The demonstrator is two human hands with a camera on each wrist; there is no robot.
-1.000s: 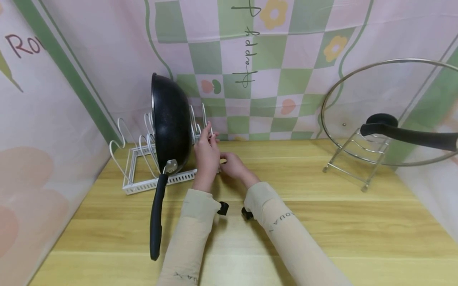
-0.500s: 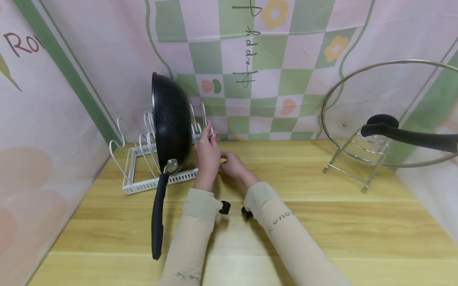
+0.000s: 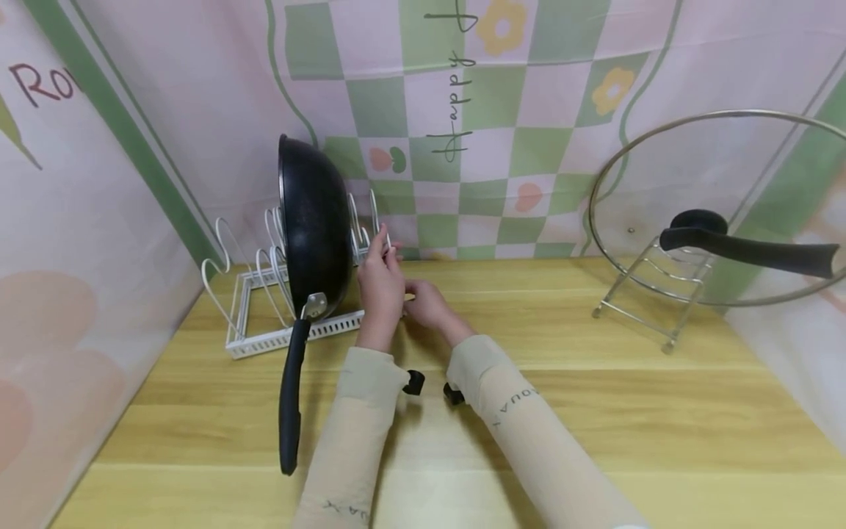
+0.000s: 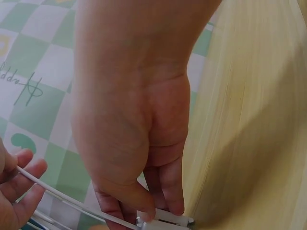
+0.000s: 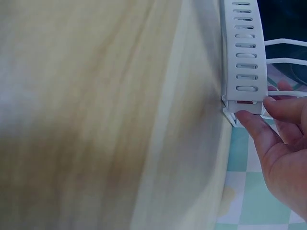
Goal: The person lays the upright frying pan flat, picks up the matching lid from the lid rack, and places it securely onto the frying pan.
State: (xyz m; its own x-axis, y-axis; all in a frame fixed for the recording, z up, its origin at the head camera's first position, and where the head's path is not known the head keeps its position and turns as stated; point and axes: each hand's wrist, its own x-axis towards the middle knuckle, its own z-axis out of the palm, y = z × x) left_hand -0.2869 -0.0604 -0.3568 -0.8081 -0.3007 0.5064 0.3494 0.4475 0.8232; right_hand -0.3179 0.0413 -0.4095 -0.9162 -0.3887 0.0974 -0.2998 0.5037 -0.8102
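**At the right end of the white rack, both your hands are pinching**

The white rack [image 3: 267, 343] stands on the left part of the desk [image 3: 661, 433], its long axis running left to right and most of it to the left of your hands. Its front rail [image 5: 247, 61] ends at your right hand [image 3: 428, 305], whose thumb and fingers pinch that tip. Your left hand [image 3: 381, 286] reaches farther toward the wall and holds the end wire [image 4: 72, 201] between thumb and fingers.

The relation to mind is this: the wire runs across the rack, from the rail tip back toward the wall. Your right hand is nearer the front corner; your left is nearer the back. Whether the wire is seated in the rail, you cannot tell, as your fingers cover the joint.

Just left of your left hand, a black wok [image 3: 319, 220] stands on edge in the rack, its handle [image 3: 289, 404] pointing back at you. Well apart, on the right, a glass lid [image 3: 720, 165] leans on a metal stand [image 3: 632, 323].
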